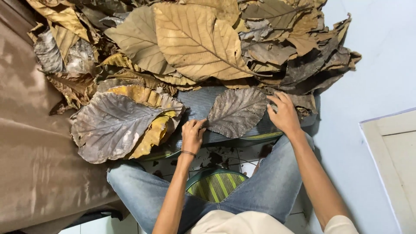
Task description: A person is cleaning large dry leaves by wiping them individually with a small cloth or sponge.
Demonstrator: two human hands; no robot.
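Hands work at one grey-brown leaf [237,112] that lies flat on a ribbed grey-blue cushion [197,104], and every other place here is told from that leaf. The left hand [192,134] sits at the leaf's lower left end, fingers curled and pinching the stem end against the cushion; a thin dark band circles its wrist. The right hand [284,113] rests at the leaf's right edge, fingers spread and pressing down on the rim, not closed around anything.

Above the leaf rises a heap of dry leaves [268,47], tan, brown and dark, with one big tan leaf [197,41] on top, up and to the left. Left of the grey-brown leaf lies a large grey leaf [110,125] with pale veins, overlapping a yellow leaf [151,132]. Further left hangs a brown satin cloth [26,143].

Below the leaf, the person's knees in blue jeans [268,182] frame a green and yellow striped seat [215,185], and leaf crumbs dot the white floor tiles [225,156] between. To the right of the leaf stands a pale blue wall [372,65] with a cream door panel [396,156] lower down. No packages, labels or signs show.
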